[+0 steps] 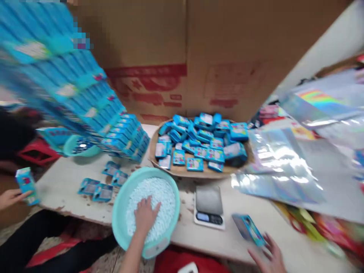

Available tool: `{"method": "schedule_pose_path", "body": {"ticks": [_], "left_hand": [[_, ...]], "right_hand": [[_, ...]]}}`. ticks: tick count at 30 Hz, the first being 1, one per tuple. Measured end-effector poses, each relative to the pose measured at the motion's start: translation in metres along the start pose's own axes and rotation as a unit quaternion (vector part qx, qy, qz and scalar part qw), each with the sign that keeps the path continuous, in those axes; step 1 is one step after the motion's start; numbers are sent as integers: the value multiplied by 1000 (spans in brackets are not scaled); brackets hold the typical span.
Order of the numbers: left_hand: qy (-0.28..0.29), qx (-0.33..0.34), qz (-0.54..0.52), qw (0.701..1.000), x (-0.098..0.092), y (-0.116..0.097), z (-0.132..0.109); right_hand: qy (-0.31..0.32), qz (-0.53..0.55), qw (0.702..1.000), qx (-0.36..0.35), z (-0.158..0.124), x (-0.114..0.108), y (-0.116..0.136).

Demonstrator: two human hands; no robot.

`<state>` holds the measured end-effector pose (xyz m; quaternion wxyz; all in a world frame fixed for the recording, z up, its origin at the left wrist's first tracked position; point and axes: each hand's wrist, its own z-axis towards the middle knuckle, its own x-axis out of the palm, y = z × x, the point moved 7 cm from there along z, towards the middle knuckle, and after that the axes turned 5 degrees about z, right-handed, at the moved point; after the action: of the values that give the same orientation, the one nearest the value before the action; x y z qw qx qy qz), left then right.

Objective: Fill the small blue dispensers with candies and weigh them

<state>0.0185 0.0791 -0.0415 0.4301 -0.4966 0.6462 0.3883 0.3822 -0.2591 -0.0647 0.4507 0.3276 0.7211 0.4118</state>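
Observation:
My left hand (pixel 146 216) lies palm down with fingers spread in a teal basin (pixel 119 223) filled with small white pellets (pixel 159 197). My right hand (pixel 269 252), blurred at the lower right, holds a small blue box (pixel 248 229) by its near end, just above the table's front edge. A small digital scale (pixel 209 206) sits on the table between my two hands.
A round tray (pixel 182 171) behind the basin holds several blue boxes (pixel 199 146). Stacked blue boxes (pixel 85 94) rise at the left, with a few loose boxes (pixel 99 187) lying below them. Shiny holographic bags (pixel 284 163) lie at the right. A co-worker's hand (pixel 11 197) holds a blue box (pixel 26 184). A cardboard carton (pixel 184 57) stands behind.

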Motion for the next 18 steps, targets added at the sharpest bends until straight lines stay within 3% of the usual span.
{"method": "schedule_pose_path", "body": {"ticks": [3,7,14,18], "left_hand": [[-32,25,18,999,3,-9,6],[-85,46,21,995,8,-14,13],[-48,49,-51,996,18,-14,21],[-72,63,-49,994,17,-21,16]], "right_hand": [[62,-25,998,-18,-11,-8,-8],[75,-23,995,-54,0,-1,-9],[9,-25,996,-87,10,0,-5],[13,-21,996,-91,23,3,-1]]}}
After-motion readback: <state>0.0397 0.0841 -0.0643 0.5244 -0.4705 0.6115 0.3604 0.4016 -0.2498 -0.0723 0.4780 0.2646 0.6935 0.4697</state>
